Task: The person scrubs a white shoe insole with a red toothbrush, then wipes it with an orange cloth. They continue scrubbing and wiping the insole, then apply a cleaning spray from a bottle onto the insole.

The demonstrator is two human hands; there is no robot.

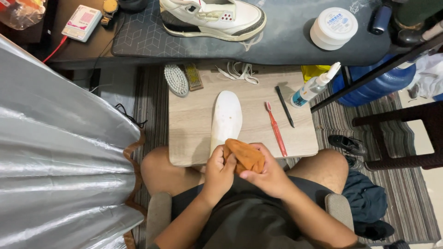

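You're gripping the orange cloth (245, 156) with both hands: left hand (218, 171) and right hand (267, 175) closed on it. It's covering the white insole's (226, 115) near end; insole's long axis running straight away from you.

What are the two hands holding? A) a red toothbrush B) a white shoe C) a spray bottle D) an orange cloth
D: both the left hand and the right hand grip the orange cloth by the white insole, while the red toothbrush, spray bottle and white shoe lie untouched.
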